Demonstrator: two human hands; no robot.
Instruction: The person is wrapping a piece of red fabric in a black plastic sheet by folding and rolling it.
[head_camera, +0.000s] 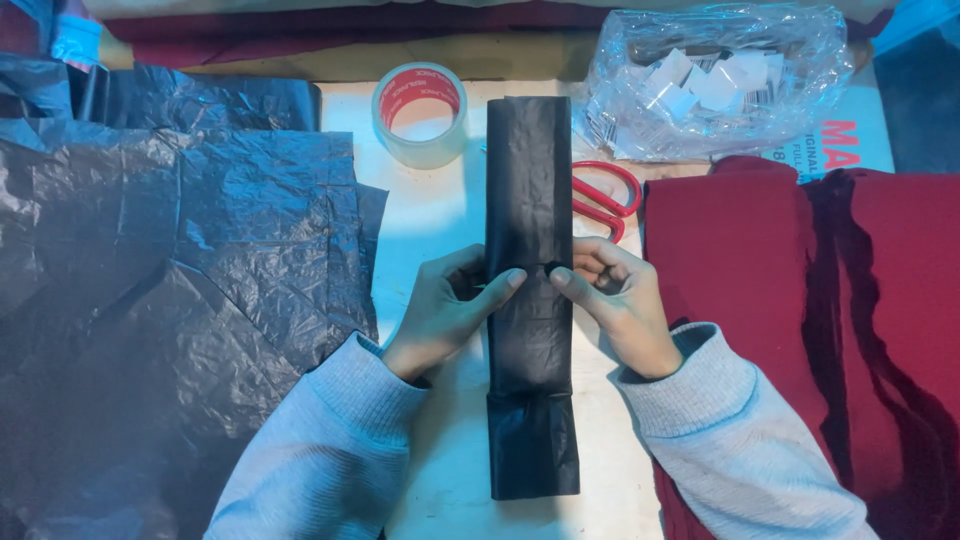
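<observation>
A long narrow package wrapped in black plastic (530, 180) lies lengthwise on the white table (440, 220). My left hand (450, 305) grips its left edge near the middle, thumb pressed on top. My right hand (615, 300) holds the right edge opposite, thumb on top too, so both thumbs almost meet over the wrap. Both sleeves are light grey. The lower end of the package flares a little where the plastic folds.
A roll of clear tape (421, 112) stands at the back left of the package. Red-handled scissors (605, 200) lie to its right. Black plastic sheets (170, 270) cover the left side, dark red cloth (790, 280) the right. A clear bag of small white tags (715, 80) sits behind.
</observation>
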